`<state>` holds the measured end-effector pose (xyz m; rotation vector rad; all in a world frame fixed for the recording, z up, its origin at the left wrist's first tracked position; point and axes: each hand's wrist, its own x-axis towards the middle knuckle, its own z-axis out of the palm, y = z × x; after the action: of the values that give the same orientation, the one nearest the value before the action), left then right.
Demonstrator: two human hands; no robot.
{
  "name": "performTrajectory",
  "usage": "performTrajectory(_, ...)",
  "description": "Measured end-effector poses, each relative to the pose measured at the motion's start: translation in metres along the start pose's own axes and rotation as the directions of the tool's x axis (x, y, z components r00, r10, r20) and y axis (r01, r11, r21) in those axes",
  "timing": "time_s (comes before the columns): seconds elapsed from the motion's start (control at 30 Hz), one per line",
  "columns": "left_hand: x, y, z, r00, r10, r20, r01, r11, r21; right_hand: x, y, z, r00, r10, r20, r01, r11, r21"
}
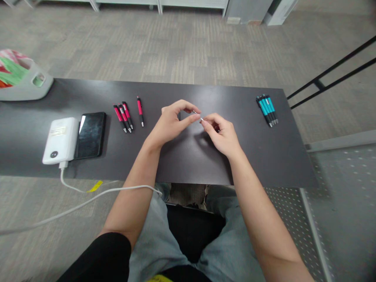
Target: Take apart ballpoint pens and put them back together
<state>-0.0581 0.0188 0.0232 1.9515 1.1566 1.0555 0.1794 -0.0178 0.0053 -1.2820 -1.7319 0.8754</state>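
A: How do the hands sit?

B: Both hover above the table (182,156), fingertips meeting. The left hand (170,123) and right hand (221,135) each pinch one end of a small silvery part (198,116), held between them above mid-table.

A: Around them?

B: Red pens (125,116) lie to the left beside a phone (91,134) and power bank (60,140); teal pens (267,109) lie well apart on the right.

Red-and-black pens (123,117), teal-and-black pens (267,110), dark grey table (264,156).
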Motion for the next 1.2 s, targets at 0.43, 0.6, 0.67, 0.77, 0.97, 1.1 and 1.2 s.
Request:
performTrajectory(0.43,0.004,-0.025,-0.006,0.973,-0.027,-0.229,0.041,0.998,0.054,0.002,0.008,-0.037,0.989,-0.009,-0.149,-0.008,0.993,-0.115)
performTrajectory(0.6,-0.002,-0.008,-0.004,0.995,-0.094,-0.025,0.097,0.934,0.344,0.002,0.013,-0.039,0.986,0.05,-0.16,-0.066,0.993,-0.101)
performTrajectory(0.67,-0.004,-0.005,-0.002,0.994,-0.111,0.019,0.094,0.91,0.404,0.002,0.014,-0.036,0.988,0.066,-0.141,-0.082,0.991,-0.107)
performTrajectory(0.77,-0.004,-0.007,0.0,0.992,-0.121,0.036,0.092,0.891,0.444,0.001,0.013,-0.03,0.992,0.07,-0.106,-0.082,0.991,-0.109)
performTrajectory(0.97,-0.004,-0.014,-0.001,0.99,-0.138,0.011,0.119,0.885,0.45,0.0,0.01,-0.024,0.997,0.049,-0.053,-0.054,0.994,-0.099)
performTrajectory(1.1,-0.005,-0.015,-0.002,0.989,-0.144,0.013,0.124,0.891,0.437,0.0,0.008,-0.023,0.998,0.044,-0.039,-0.048,0.994,-0.095)
performTrajectory(1.2,-0.004,-0.011,-0.003,0.989,-0.148,0.02,0.125,0.895,0.429,0.0,0.008,-0.022,0.998,0.055,-0.032,-0.059,0.992,-0.108)
